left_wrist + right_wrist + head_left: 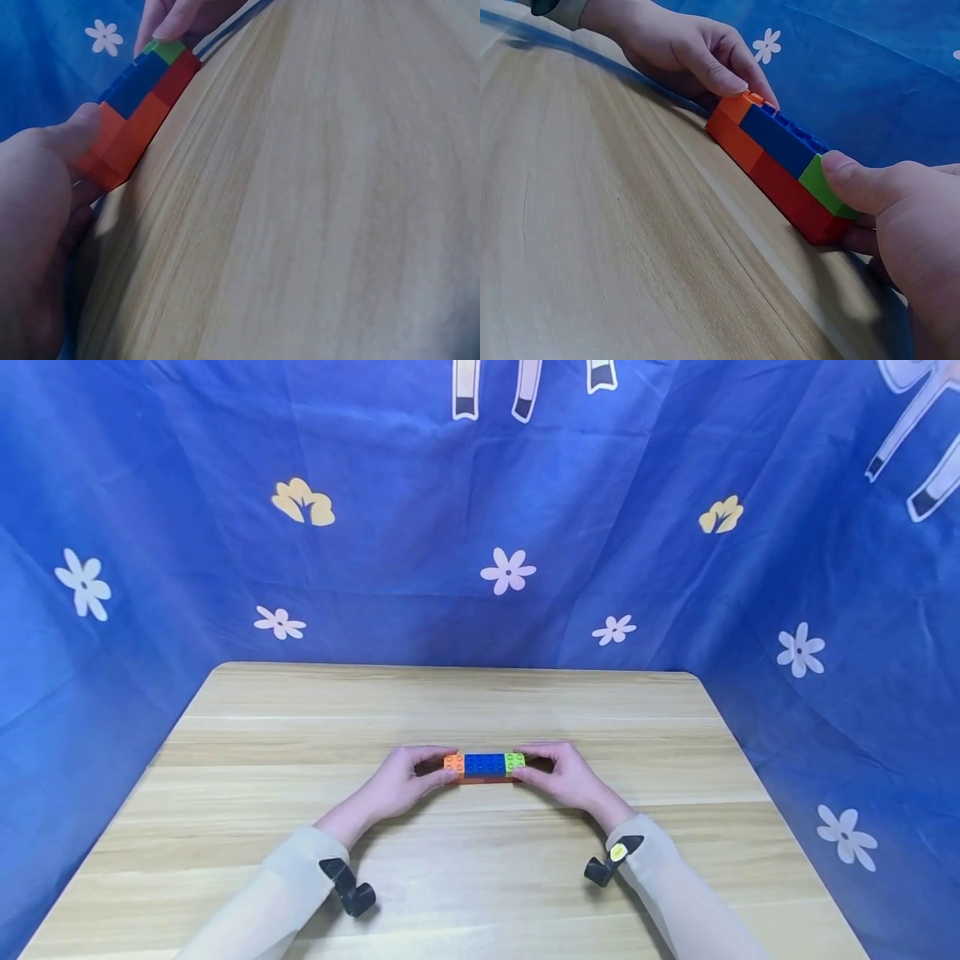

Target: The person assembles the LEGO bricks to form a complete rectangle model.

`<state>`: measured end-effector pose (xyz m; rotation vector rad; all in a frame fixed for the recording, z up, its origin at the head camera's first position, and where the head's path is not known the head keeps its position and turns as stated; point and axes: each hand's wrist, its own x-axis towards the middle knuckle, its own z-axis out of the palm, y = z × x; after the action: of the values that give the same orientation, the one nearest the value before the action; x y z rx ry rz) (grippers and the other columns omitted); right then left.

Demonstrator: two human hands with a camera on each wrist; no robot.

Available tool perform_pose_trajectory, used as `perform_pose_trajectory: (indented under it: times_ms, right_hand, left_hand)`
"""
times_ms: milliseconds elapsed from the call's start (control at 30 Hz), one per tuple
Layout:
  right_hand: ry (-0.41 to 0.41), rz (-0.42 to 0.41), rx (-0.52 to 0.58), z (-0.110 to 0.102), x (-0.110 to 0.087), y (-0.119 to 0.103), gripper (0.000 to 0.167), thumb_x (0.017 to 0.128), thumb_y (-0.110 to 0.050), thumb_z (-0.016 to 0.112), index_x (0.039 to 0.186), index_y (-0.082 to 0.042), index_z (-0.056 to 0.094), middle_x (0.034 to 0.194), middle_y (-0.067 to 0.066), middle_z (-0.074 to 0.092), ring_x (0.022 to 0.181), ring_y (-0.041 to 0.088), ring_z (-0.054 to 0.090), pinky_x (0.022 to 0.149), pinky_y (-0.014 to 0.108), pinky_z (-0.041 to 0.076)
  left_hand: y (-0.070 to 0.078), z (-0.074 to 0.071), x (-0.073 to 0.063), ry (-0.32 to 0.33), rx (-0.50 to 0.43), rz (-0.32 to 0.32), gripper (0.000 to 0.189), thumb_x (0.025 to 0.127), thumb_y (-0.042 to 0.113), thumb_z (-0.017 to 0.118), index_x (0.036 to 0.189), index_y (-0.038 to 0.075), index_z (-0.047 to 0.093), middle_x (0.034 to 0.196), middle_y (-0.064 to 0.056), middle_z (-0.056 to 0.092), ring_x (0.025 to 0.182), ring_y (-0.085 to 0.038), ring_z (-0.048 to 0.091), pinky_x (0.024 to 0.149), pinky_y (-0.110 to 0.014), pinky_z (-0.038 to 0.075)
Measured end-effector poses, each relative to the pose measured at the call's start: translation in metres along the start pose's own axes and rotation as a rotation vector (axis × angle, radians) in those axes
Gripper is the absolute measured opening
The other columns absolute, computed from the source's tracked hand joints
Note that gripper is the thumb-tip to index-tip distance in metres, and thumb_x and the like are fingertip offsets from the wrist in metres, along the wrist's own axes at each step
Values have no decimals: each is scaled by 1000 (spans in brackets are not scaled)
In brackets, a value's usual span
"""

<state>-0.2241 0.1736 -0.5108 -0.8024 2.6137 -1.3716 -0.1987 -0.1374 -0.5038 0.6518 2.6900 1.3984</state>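
A two-layer bar of toy building bricks lies crosswise at the middle of the table. Along its top run a small orange brick [453,763], a longer blue brick [484,766] and a small green brick [515,761]. Beneath them, the right wrist view shows another orange brick [736,142] beside a red brick [799,199]. My left hand [397,783] pinches the orange end between thumb and fingers. At the green end, my right hand [566,774] holds the bar the same way, thumb on the near side. The fingers behind the bar are partly hidden.
The bar is on a light wood-grain table [300,718]. A blue cloth [390,552] with white flowers hangs behind the table and along its sides. Each sleeve cuff carries a small black camera mount [348,889].
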Motion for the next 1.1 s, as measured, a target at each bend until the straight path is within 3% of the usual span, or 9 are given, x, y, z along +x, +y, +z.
perform_pose_trajectory:
  times_ms: [200,367,467,567,800,1000,1100]
  right_hand:
    - [-2,45,3,-2,0,-4,45,81,-44,69,120,-21,65,116,-11,62,111,8,54,98,33,39]
    - [6,65,14,-2,0,-7,43,82,-42,69,119,-20,65,113,-13,63,105,6,57,92,31,44]
    - [16,29,49,-1,1,-6,44,81,-39,71,119,-18,65,112,-10,64,102,8,58,88,31,47]
    - [32,-41,65,0,1,-2,51,77,-35,76,122,-15,63,116,-6,63,107,11,57,93,31,44]
    - [94,-128,4,7,0,0,66,68,-28,84,128,-21,59,126,-12,56,119,9,48,102,34,35]
    - [86,-191,-65,11,0,-3,61,71,-19,82,127,-22,59,129,-13,54,120,6,47,103,29,34]
    - [87,-200,-79,11,0,-4,58,72,-19,82,125,-22,61,128,-12,55,119,5,48,102,28,35]
  left_hand:
    - [-1,3,3,10,-39,-29,41,84,43,66,121,24,63,106,15,63,93,-4,58,82,-31,47]
    - [-3,5,4,26,-45,-37,41,86,46,63,120,23,64,107,14,63,97,-4,58,86,-31,46]
    - [-3,4,4,40,-31,-31,42,87,46,61,120,21,63,110,12,63,102,-6,57,90,-33,45]
    - [-1,4,3,47,-24,-29,42,88,46,60,121,20,63,111,9,63,104,-9,57,91,-34,45]
    - [3,2,4,45,-16,-69,47,88,47,59,126,20,60,121,4,59,114,-13,53,96,-36,42]
    - [4,3,5,46,-6,-85,48,88,49,58,127,20,59,124,3,58,117,-15,51,97,-37,41]
    - [3,3,4,63,-5,-35,50,89,46,59,129,18,57,127,3,56,118,-16,50,98,-38,40]
